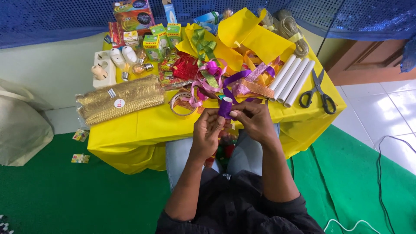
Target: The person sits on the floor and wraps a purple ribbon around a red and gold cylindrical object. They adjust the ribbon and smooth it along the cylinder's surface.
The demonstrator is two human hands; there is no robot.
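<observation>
Purple ribbon [225, 108] partly looped into a small roll, pinched between left hand [207, 130] and right hand [255, 121], both clenched on it just in front of the yellow worktop [143, 130]. Seemingly midway: loop formed, loose tail trailing back toward the ribbon heap [225, 80] behind it. Finished green bow [203, 43] further behind. Small green boxes [162, 37] closed, contents hidden; clear packet of gold trim [121, 99] left of the ribbon.

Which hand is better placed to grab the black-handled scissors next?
Probably the right hand: the black-handled scissors lie on its side of the yellow table. The left hand sits farther away, also pinching the purple ribbon piece.
</observation>
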